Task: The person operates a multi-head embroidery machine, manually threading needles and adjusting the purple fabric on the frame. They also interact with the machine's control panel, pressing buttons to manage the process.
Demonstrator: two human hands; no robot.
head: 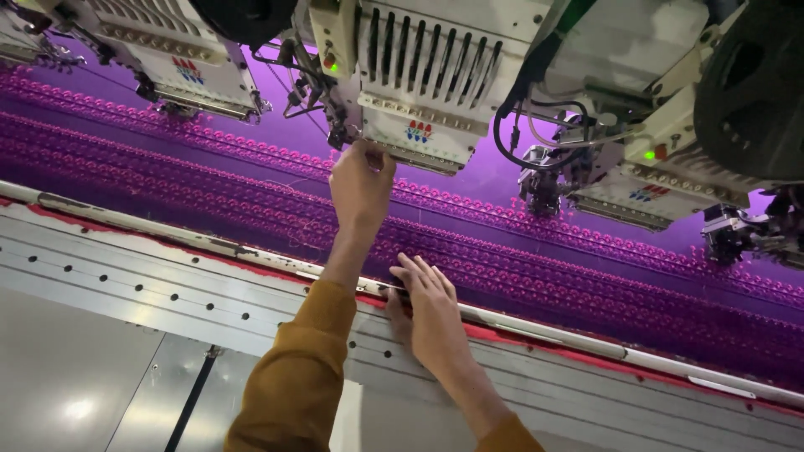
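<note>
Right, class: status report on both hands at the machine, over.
Left hand up at white embroidery head, grip unclear. Right hand flat on metal frame rail. Purple embroidered fabric unobstructed.

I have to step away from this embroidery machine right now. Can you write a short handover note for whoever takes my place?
Left hand: raised to the underside of the middle embroidery head, fingers pinched at its needle area; whether the grip holds a thread is too small to tell.
Right hand: flat, fingers spread on the purple fabric at the red-edged frame rail.
Fabric is stretched under the heads, with rows of pink stitched motifs across it.
Done: many rows already stitched.
Left: the work at the head's needle is not finished; the hand is on it.
</note>
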